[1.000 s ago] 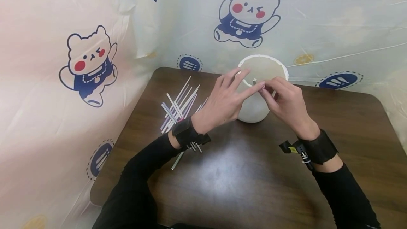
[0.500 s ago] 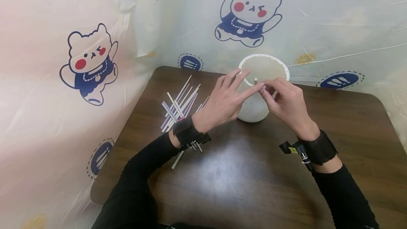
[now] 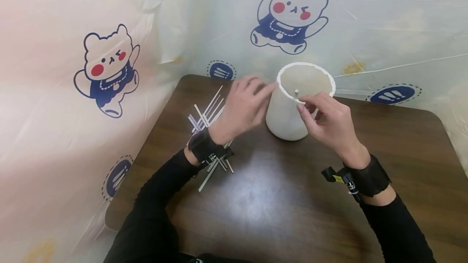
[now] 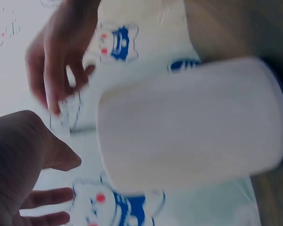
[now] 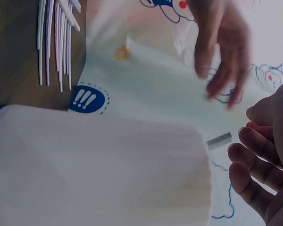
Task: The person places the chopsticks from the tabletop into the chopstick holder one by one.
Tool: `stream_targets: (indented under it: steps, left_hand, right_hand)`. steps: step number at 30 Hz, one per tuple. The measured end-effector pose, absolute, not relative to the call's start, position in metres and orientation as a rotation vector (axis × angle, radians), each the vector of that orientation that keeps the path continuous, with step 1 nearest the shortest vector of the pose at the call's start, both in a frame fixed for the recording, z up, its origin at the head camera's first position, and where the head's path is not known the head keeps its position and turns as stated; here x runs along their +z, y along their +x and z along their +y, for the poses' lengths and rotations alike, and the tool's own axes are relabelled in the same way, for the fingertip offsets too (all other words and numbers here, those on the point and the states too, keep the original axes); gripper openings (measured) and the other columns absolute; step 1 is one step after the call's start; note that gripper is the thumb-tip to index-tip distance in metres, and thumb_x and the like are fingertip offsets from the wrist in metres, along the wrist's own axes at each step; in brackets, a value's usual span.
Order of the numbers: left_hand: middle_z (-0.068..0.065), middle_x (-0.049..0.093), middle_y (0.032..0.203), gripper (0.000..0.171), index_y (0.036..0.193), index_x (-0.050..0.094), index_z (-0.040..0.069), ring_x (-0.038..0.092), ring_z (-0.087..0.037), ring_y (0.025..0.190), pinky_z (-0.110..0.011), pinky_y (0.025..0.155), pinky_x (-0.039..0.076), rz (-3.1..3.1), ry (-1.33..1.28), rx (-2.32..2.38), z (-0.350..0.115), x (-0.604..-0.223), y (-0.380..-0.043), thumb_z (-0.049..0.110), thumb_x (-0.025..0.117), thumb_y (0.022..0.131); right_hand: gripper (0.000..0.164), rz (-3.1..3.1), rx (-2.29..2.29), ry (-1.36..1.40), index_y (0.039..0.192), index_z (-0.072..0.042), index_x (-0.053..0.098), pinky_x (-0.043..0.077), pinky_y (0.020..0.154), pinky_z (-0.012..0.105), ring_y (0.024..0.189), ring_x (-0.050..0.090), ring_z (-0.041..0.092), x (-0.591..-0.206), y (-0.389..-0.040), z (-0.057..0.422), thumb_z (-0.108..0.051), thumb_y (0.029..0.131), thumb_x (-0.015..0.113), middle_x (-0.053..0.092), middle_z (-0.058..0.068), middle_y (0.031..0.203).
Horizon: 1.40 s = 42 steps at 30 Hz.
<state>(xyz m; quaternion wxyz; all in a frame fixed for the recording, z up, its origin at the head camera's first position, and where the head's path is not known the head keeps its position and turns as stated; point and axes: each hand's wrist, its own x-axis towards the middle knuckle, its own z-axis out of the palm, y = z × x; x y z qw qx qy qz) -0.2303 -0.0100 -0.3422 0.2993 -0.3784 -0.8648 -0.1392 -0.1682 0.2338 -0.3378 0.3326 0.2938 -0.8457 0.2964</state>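
Observation:
A tall white tapered container (image 3: 287,117) with an uneven white rim stands at the back of the table. A short grey stick (image 5: 220,141) pokes out past its rim, its lower part hidden inside. My left hand (image 3: 243,106) is blurred in the air left of the container, fingers loosely bent and apart, holding nothing. My right hand (image 3: 330,123) hovers at the container's near right rim. In the left wrist view this right hand (image 4: 61,61) has thumb and forefinger apart, with nothing visible between them.
Several thin white and lilac sticks (image 3: 205,117) lie crossed in a loose pile on the left of the brown wooden table (image 3: 263,214), partly under my left forearm. Cartoon-printed pale sheeting (image 3: 219,19) hangs close behind the table and along its left side.
My left hand has pulled back to the left, away from the right fingertips it was meeting, uncovering more of the container. My right hand has stayed nearly in place, and the small pale thing at its fingertips no longer shows.

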Motion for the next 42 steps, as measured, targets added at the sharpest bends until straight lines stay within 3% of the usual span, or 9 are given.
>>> stream_targets:
  steps: [9, 12, 15, 19, 23, 27, 42]
  left_hand:
    - [-0.012, 0.076, 0.107, 0.028, 0.120, 0.070, 0.011, 0.065, -0.039, 0.103, -0.054, 0.087, 0.049, -2.768, -0.467, -0.443, -0.079, -0.374, -0.285, 0.023, 0.063, 0.095]
    - [-0.014, 0.075, 0.100, 0.026, 0.113, 0.069, 0.008, 0.066, -0.039, 0.096, -0.060, 0.091, 0.047, -2.940, -0.294, -0.468, -0.099, -0.389, -0.296, 0.024, 0.059, 0.096]
    - [-0.016, 0.069, 0.092, 0.020, 0.096, 0.066, 0.006, 0.065, -0.039, 0.093, -0.064, 0.097, 0.043, -3.077, -0.189, -0.458, -0.113, -0.403, -0.303, 0.023, 0.056, 0.094]
    - [-0.018, 0.068, 0.093, 0.022, 0.082, 0.062, 0.005, 0.065, -0.042, 0.098, -0.067, 0.104, 0.039, -3.230, -0.069, -0.413, -0.123, -0.420, -0.308, 0.024, 0.061, 0.093]
    - [-0.025, 0.070, 0.110, 0.033, 0.094, 0.067, 0.001, 0.062, -0.047, 0.111, -0.068, 0.108, 0.037, -3.298, 0.035, -0.347, -0.127, -0.431, -0.310, 0.033, 0.071, 0.091]
    - [-0.031, 0.063, 0.125, 0.044, 0.105, 0.069, -0.003, 0.052, -0.050, 0.125, -0.068, 0.109, 0.036, -3.316, 0.058, -0.270, -0.129, -0.437, -0.311, 0.039, 0.072, 0.090]
    - [-0.034, 0.044, 0.145, 0.042, 0.116, 0.067, -0.003, 0.033, -0.051, 0.142, -0.068, 0.114, 0.032, -3.385, 0.166, -0.279, -0.126, -0.452, -0.317, 0.034, 0.061, 0.096]
  right_hand:
    - [0.025, -2.143, 0.809, 0.909, 0.107, 0.001, 0.073, 0.048, 0.063, 0.017, 0.076, 0.061, 0.018, -0.334, -0.159, 0.221, -0.018, 0.092, 0.066, 0.070, 0.013, 0.084]
    - [0.029, -2.136, 0.799, 0.941, 0.105, 0.001, 0.074, 0.049, 0.061, 0.020, 0.075, 0.062, 0.018, -0.334, -0.156, 0.216, -0.024, 0.096, 0.062, 0.071, 0.012, 0.084]
    - [0.029, -2.139, 0.780, 0.961, 0.103, 0.000, 0.074, 0.050, 0.060, 0.023, 0.075, 0.063, 0.017, -0.335, -0.154, 0.212, -0.024, 0.097, 0.060, 0.071, 0.010, 0.084]
    - [0.028, -2.149, 0.757, 0.981, 0.101, -0.002, 0.074, 0.051, 0.059, 0.023, 0.075, 0.066, 0.017, -0.339, -0.152, 0.207, -0.024, 0.098, 0.059, 0.072, 0.008, 0.085]
    - [0.023, -2.163, 0.773, 1.000, 0.102, -0.003, 0.074, 0.050, 0.058, 0.022, 0.076, 0.067, 0.015, -0.344, -0.151, 0.203, -0.021, 0.096, 0.061, 0.071, 0.007, 0.086]
    - [0.019, -2.177, 0.797, 1.008, 0.102, -0.003, 0.074, 0.050, 0.057, 0.022, 0.076, 0.066, 0.014, -0.347, -0.151, 0.201, -0.015, 0.092, 0.065, 0.071, 0.006, 0.086]
    - [0.016, -2.204, 0.795, 0.999, 0.102, -0.005, 0.074, 0.051, 0.063, 0.021, 0.075, 0.066, 0.012, -0.355, -0.148, 0.200, -0.009, 0.086, 0.071, 0.070, 0.004, 0.086]
